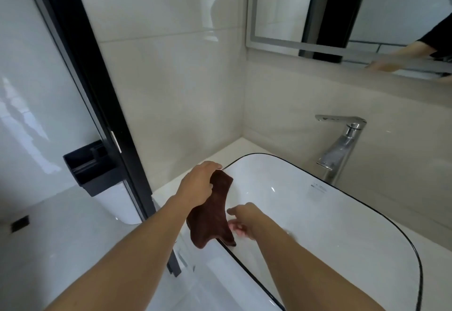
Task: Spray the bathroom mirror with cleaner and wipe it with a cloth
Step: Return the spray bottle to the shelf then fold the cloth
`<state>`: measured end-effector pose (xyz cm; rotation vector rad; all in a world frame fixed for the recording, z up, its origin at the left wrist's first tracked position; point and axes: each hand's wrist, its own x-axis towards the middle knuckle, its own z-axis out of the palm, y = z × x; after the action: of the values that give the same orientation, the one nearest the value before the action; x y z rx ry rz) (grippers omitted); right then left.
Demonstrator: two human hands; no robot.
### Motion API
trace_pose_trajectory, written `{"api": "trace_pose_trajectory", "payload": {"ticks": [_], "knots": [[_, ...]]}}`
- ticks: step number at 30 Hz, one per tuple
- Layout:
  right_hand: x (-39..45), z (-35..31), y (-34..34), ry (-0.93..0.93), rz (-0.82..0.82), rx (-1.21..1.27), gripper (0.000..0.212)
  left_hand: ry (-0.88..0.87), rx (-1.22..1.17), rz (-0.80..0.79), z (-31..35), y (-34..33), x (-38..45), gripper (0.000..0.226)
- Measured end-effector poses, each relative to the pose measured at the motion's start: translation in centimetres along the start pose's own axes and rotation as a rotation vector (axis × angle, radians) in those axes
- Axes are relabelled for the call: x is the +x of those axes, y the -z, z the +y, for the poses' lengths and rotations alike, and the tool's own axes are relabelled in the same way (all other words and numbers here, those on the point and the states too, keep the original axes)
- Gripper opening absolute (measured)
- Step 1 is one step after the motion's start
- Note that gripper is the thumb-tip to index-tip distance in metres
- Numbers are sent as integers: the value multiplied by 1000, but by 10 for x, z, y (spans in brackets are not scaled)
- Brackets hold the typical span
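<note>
A dark brown cloth (210,215) hangs over the left rim of the white basin (330,213). My left hand (198,183) grips the cloth's top end above the rim. My right hand (241,220) is just right of the cloth's lower part, fingers loosely spread toward it; whether they touch it is unclear. The mirror (288,5) hangs on the wall at the upper right and reflects an arm. No spray bottle shows.
A chrome faucet (340,146) stands behind the basin at the right. A black-framed glass door (93,90) runs along the left, with a black holder (90,166) beside it. Pale tiled walls meet behind the white counter (195,164).
</note>
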<state>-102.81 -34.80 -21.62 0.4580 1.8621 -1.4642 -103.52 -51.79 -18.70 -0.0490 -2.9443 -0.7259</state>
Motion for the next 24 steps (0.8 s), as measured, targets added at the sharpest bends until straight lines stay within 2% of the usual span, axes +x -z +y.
{"api": "trace_pose_trajectory", "payload": {"ticks": [6,12,17,21,24], "knots": [[-1,3,8,-83,-64,-121,30,34,36,-32,3,11,4,62],[1,15,3,-64,-88,158,6,-49,108,-130,11,8,12,73],[-13,18,11,-57,-163,471,7,-97,231,-177,18,-2,13,84],[-22,16,7,-3,-157,420,12,-199,423,-292,32,-8,18,89],[-28,14,11,137,-68,326,18,-276,573,-398,37,-8,22,72]]}}
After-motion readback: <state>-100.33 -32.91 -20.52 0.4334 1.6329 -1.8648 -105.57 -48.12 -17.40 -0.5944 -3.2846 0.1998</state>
